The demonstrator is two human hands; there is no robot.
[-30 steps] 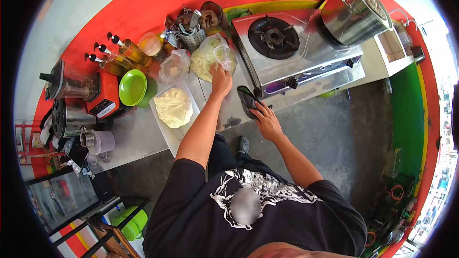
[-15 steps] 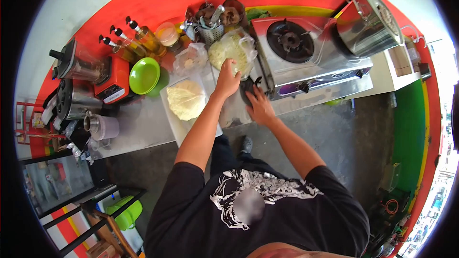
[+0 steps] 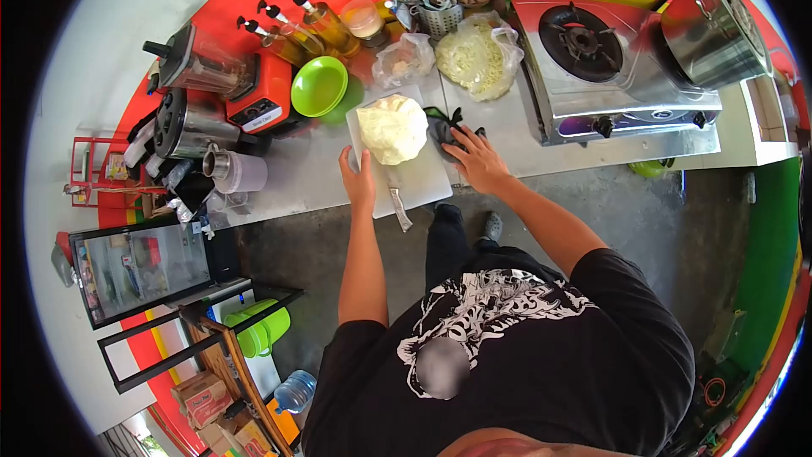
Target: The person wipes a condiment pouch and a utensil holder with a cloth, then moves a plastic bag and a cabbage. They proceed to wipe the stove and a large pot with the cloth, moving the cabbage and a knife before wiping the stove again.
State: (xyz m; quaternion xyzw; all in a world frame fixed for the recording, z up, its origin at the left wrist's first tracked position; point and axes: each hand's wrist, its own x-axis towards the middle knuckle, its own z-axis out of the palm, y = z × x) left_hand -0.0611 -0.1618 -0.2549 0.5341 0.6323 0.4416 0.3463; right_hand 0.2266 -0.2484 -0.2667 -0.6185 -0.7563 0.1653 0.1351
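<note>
A pale cabbage (image 3: 393, 129) rests on a white cutting board (image 3: 423, 182), its cut-looking face upward. Below it on the board lies a knife (image 3: 399, 207), its handle pointing toward me. My left hand (image 3: 359, 179) is at the board's left edge, thumb and fingers apart, just beside the cabbage. To the right of the board, my right hand (image 3: 480, 161) is spread with its fingertips on a dark, crumpled cloth-like thing (image 3: 443, 130). Behind that sits a clear plastic bag of shredded cabbage (image 3: 480, 59).
A gas stove (image 3: 584, 51) with a large steel pot (image 3: 710, 30) occupies the right side. Along the back stand a utensil holder (image 3: 441, 19), a small plastic bag (image 3: 403, 61) and pump bottles (image 3: 326, 27). Green bowls (image 3: 320, 86) and blenders (image 3: 203, 68) are left.
My left hand has drawn back from the bag of shredded cabbage to the board's left edge. The knife now shows, and the view has shifted left. My right hand stays by the dark thing.
</note>
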